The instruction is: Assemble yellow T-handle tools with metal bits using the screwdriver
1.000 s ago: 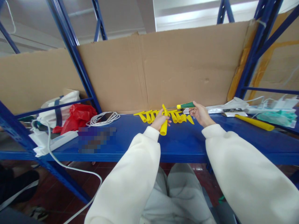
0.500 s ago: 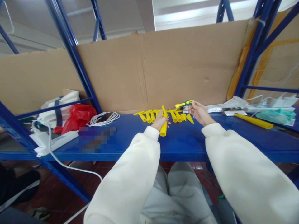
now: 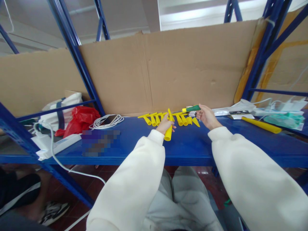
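My left hand (image 3: 164, 124) is closed around a yellow plastic tube piece (image 3: 168, 134), whose open round end points down toward me. In my right hand (image 3: 206, 116) is a screwdriver with a green and yellow handle (image 3: 193, 108), pinched near the handle's end. Its shaft points left toward the top of the piece in my left hand; I cannot tell whether the tip touches it. Along the back of the shelf, several similar yellow pieces (image 3: 153, 120) lie in a row on both sides of my left hand. Small pointed yellow pieces (image 3: 196, 122) lie at the row's right end.
A blue shelf (image 3: 190, 144) carries everything, with a cardboard wall (image 3: 183, 67) behind. At left are a coiled white cable (image 3: 106, 122), a red bag (image 3: 80, 118) and a power strip (image 3: 62, 145). A long yellow tube (image 3: 261, 125) lies at right. Another person's shoe (image 3: 54, 212) shows lower left.
The screwdriver handle has turned in my right hand, showing more green, and sits slightly farther right. My left hand keeps its place. The other person's shoe has come further into view.
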A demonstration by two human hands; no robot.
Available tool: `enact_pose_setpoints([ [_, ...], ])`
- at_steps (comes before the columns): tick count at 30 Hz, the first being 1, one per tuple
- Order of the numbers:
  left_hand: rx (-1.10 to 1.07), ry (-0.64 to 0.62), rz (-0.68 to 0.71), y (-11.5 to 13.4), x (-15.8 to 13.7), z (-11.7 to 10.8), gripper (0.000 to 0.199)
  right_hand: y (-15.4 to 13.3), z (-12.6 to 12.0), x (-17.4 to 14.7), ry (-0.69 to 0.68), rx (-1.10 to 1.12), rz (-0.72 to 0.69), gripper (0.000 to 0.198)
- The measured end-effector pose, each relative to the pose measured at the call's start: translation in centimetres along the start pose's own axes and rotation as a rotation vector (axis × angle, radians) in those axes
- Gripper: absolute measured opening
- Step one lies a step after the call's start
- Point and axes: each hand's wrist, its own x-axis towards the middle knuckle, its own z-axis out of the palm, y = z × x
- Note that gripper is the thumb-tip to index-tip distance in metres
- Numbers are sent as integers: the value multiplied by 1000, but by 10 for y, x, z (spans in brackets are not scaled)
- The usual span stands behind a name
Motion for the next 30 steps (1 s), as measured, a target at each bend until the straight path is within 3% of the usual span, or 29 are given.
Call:
enact_pose_setpoints([
  [9,-20,33,-3,1,-2,-2,80,-2,5,-6,-58,-15,-20,32],
  [20,-5,29,-3,-1,-1,-2,79,3,3,-3,22,-55,5,41],
  [30,-12,27,3,-4,3,-4,81,1,3,-6,-40,-42,-29,43],
])
